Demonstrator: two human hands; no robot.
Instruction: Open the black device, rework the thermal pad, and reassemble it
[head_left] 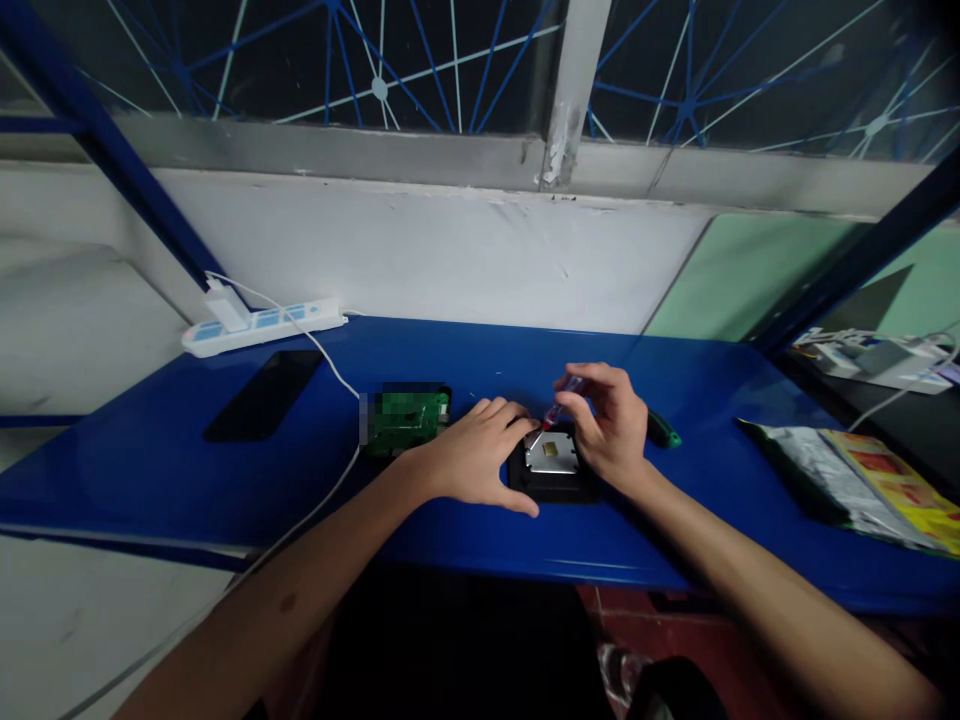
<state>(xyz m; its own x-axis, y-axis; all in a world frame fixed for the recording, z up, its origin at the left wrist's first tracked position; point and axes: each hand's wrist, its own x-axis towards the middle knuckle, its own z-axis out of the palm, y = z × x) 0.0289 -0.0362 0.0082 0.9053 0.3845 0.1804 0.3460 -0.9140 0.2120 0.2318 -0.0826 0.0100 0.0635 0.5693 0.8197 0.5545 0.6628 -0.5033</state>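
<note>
In my right hand [611, 425] is a small screwdriver [556, 408] with a clear and red handle, gripped between thumb and fingers. Its tip points down at the upper left part of a silver metal plate [564, 460]. That plate sits in a black housing [551, 490] lying flat on the table. My left hand [480, 455] rests at the housing's left side, thumb and fingers spread, fingertips near the screwdriver's tip. A green circuit board [409, 422] lies left of that hand. Beyond my right hand lies a dark tool with a green end [664, 430], partly hidden.
A blue table [480, 545] spans the view. On its left are a black phone-like slab [264, 395] and a white power strip [281, 322] with a plugged-in adapter and white cable. A silver and yellow packet [862, 485] lies at the right.
</note>
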